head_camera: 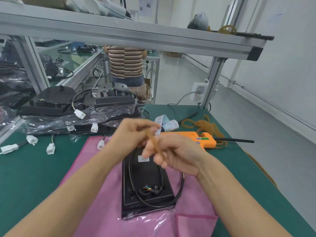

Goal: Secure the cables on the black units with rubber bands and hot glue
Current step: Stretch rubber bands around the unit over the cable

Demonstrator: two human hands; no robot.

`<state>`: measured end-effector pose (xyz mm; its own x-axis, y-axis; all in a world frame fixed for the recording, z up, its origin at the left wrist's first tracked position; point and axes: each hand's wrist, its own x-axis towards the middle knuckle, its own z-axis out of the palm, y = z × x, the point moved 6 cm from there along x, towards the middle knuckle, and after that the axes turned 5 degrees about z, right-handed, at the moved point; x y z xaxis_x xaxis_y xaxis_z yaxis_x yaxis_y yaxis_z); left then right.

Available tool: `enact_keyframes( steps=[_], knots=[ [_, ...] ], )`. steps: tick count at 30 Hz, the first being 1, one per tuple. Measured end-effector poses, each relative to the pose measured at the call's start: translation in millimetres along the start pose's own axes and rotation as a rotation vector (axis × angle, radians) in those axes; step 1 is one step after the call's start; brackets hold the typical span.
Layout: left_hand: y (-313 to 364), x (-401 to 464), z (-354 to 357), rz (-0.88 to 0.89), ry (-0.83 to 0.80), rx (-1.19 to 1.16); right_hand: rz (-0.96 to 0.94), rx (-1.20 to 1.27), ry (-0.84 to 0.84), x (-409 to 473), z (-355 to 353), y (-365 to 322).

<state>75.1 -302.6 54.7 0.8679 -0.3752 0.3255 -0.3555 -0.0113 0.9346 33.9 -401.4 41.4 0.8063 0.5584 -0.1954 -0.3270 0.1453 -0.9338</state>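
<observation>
A flat black unit [145, 185] lies on a pink cloth [106, 211] in front of me, with a black cable [179, 192] looped over its near end. A tan rubber band [154, 142] is stretched between both hands above the unit's far end. My left hand [133, 134] pinches the band's upper end. My right hand [176, 154] holds its lower end with curled fingers. An orange hot glue gun [193, 137] lies on the green mat to the right, a black glue stick [234, 140] poking from its back.
Loose rubber bands [210, 127] lie behind the glue gun. More black units in clear bags [71, 106] with white connectors [51, 148] are stacked at the back left. A person in a striped shirt [125, 62] stands beyond the bench. An aluminium shelf frame [136, 36] runs overhead.
</observation>
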Motion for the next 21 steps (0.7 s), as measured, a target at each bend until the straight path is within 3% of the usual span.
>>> enact_keyframes(
  steps=[2, 4, 7, 9, 11, 13, 16, 21],
  knots=[
    [17.1, 8.4, -2.7, 0.158, -0.033, 0.236, 0.216, -0.418, 0.085, 0.6, -12.3, 2.7],
    [30.3, 8.4, 6.1, 0.298, -0.062, 0.444, 0.256, -0.820, 0.221, 6.9, -26.1, -12.2],
    [20.4, 11.0, -18.6, 0.166, 0.121, 0.343, 0.115, -1.221, 0.509, 14.7, -45.4, -44.4],
    [-9.8, 5.6, -44.1, -0.135, 0.210, 0.447, 0.205, -1.289, 0.522, 17.6, -55.0, -35.3],
    [-49.1, -14.2, -51.5, -0.517, 0.101, 0.573, 0.352, -1.294, 0.409, 25.8, -57.9, -5.1],
    [-75.5, -32.0, -42.5, -0.741, -0.006, 0.431, 0.427, -1.272, 0.374, 34.6, -58.7, 17.2],
    [-90.0, -35.4, -41.3, -0.815, 0.041, 0.258, 0.455, -1.247, 0.395, 43.7, -61.1, 23.4],
    [-84.6, -34.1, -41.5, -0.621, 0.096, 0.175, 0.460, -1.171, 0.371, 45.7, -63.8, 25.0]
  ],
)
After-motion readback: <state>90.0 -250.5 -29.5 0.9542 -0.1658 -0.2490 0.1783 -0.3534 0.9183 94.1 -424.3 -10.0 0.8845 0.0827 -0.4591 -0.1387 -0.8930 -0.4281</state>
